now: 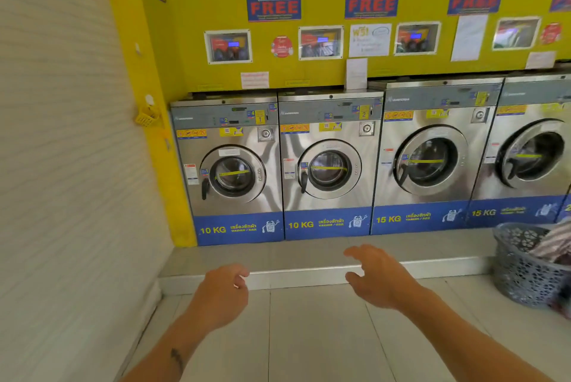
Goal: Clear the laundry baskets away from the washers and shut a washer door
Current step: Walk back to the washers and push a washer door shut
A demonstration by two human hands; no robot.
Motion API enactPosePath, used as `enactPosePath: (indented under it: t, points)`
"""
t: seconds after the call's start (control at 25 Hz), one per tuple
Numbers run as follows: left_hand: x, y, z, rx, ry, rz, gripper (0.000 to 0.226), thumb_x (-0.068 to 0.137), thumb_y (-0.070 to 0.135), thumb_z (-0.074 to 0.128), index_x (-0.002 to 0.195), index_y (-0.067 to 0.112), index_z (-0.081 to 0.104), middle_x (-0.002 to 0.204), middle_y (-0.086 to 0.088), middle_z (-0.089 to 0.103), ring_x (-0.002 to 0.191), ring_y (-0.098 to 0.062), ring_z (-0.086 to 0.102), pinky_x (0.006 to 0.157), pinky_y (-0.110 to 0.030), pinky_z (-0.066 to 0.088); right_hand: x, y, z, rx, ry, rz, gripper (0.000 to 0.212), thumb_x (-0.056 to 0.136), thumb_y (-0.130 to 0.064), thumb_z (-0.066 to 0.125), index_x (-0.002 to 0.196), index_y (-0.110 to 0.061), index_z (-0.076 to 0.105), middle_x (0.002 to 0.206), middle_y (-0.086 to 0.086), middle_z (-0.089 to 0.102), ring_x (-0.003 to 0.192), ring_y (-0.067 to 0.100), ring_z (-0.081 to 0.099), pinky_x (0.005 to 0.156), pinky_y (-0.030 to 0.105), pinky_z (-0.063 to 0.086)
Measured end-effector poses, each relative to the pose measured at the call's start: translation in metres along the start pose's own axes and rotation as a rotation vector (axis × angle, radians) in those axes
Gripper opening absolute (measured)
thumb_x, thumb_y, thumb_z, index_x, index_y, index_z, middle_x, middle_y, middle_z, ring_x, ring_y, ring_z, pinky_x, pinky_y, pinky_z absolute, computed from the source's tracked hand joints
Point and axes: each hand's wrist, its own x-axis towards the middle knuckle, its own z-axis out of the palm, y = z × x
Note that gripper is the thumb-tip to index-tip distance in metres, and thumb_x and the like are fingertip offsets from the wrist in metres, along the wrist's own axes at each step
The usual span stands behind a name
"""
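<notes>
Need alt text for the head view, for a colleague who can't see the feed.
The left hand and right hand reach forward empty over the tiled floor toward a row of steel front-loading washers. A grey laundry basket holding clothes stands at far right.

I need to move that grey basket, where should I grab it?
Probably the top rim of the grey basket on its left side, with the right hand from above: that stretch is bare, while clothes heap on the right.

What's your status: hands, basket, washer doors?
Left hand, right hand open, empty. Grey basket on floor, right, before 15 KG washer, laundry inside. Washer doors look shut.
</notes>
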Motion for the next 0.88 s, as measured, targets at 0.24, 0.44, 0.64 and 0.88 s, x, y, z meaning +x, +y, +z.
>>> enactPosePath:
  t: [0.24, 0.44, 0.64, 0.88]
  points:
    - [0.159, 0.045, 0.070, -0.017, -0.061, 0.007, 0.026, 0.090, 0.025, 0.047, 0.108, 0.030, 0.066, 0.110, 0.004, 0.068, 0.094, -0.012, 0.062, 0.081, -0.022, 0.043, 0.159, 0.084, -0.025, 0.071, 0.064, 0.018, 0.054, 0.091, -0.034, 0.055, 0.142, -0.024, 0.044, 0.148, -0.003, 0.044, 0.133, 0.018, 0.044, 0.109, 0.033, 0.036]
    - [0.276, 0.089, 0.107, -0.077, -0.053, -0.026, 0.018, 0.091, 0.025, 0.048, 0.096, 0.039, 0.059, 0.097, 0.011, 0.064, 0.080, 0.000, 0.060, 0.069, -0.015, 0.043, 0.299, 0.135, -0.056, 0.084, 0.048, 0.013, 0.052, 0.090, -0.033, 0.054, 0.141, -0.026, 0.046, 0.145, -0.003, 0.047, 0.131, 0.019, 0.045, 0.109, 0.033, 0.037]
    - [0.393, 0.096, 0.136, -0.171, -0.025, -0.047, 0.020, 0.090, 0.024, 0.053, 0.097, 0.038, 0.065, 0.102, 0.013, 0.066, 0.088, -0.003, 0.062, 0.080, -0.020, 0.045, 0.422, 0.157, -0.045, 0.096, 0.011, -0.012, 0.048, 0.090, -0.031, 0.055, 0.137, -0.026, 0.048, 0.136, -0.003, 0.053, 0.121, 0.017, 0.051, 0.103, 0.031, 0.041]
    - [0.564, 0.088, 0.178, -0.268, -0.071, -0.027, 0.021, 0.091, 0.021, 0.051, 0.090, 0.040, 0.060, 0.090, 0.005, 0.069, 0.071, -0.007, 0.062, 0.066, -0.024, 0.050, 0.577, 0.176, -0.023, 0.071, -0.031, 0.025, 0.050, 0.091, -0.035, 0.055, 0.139, -0.031, 0.043, 0.138, -0.006, 0.049, 0.123, 0.016, 0.049, 0.103, 0.033, 0.041]
